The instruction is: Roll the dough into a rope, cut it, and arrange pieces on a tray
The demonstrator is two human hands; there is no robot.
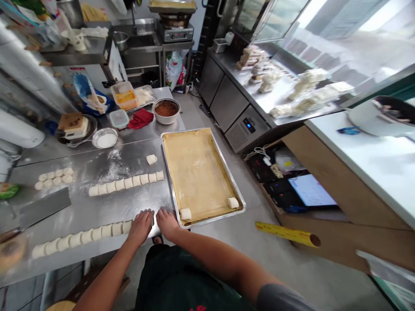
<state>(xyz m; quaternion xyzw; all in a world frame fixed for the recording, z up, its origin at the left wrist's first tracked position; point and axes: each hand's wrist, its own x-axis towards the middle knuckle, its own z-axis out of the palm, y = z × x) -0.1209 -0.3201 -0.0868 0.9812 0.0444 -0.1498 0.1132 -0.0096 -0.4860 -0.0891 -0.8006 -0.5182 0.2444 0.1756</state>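
My left hand (141,226) rests on the steel worktable (119,211) at the right end of the near row of cut dough pieces (87,236). Its fingers reach forward onto the metal, close to the last piece. Beside it, my right hand (166,222) lies with its fingers on the table, next to the near left corner of a baking tray (244,209). Yellowish paper (197,168) lines this tray. One dough piece (186,214) sits in its near left corner and another dough piece (232,202) in its near right corner. I make out nothing held in either hand.
Farther back lie a second dough row (126,184), a single dough lump (151,159) and small dough balls (55,178). A cleaver (45,208) is at left. A bowl of brown filling (166,109) and a red cloth (140,119) stand behind. A yellow tube (287,233) juts out at right.
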